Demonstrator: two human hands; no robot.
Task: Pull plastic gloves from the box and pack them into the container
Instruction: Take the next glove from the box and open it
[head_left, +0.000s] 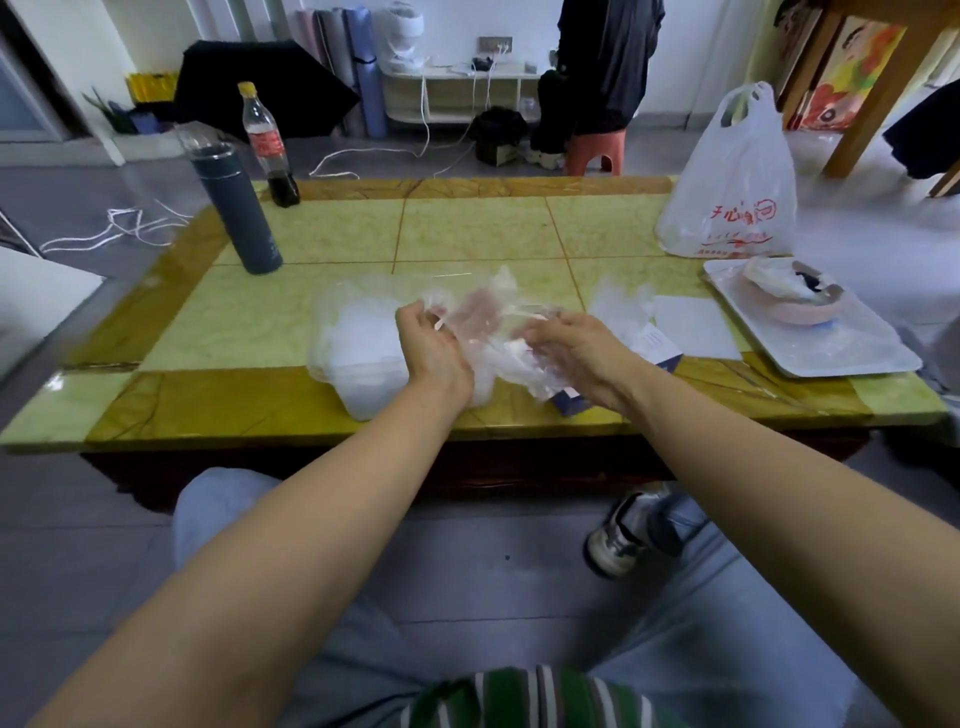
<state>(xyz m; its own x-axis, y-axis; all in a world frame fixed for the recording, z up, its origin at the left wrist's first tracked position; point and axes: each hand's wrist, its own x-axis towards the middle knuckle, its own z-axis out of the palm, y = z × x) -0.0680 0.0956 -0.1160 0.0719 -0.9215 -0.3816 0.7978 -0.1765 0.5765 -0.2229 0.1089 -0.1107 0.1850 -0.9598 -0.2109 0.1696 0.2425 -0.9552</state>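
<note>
A clear plastic glove (488, 306) is stretched between my two hands above the table's near middle. My left hand (434, 343) pinches its left edge, and my right hand (569, 351) grips its right side. Below my left hand stands a clear plastic container (358, 364) with crumpled gloves inside. The blue and white glove box (657, 348) lies on its side under and behind my right hand, partly hidden, with more clear gloves (621, 304) spilling from it.
A dark grey flask (236, 208) and a cola bottle (267, 145) stand at the table's far left. A white plastic bag (732, 187) sits at the far right, in front of it a white tray (810, 332) with a pink bowl. A white sheet (693, 325) lies beside the box.
</note>
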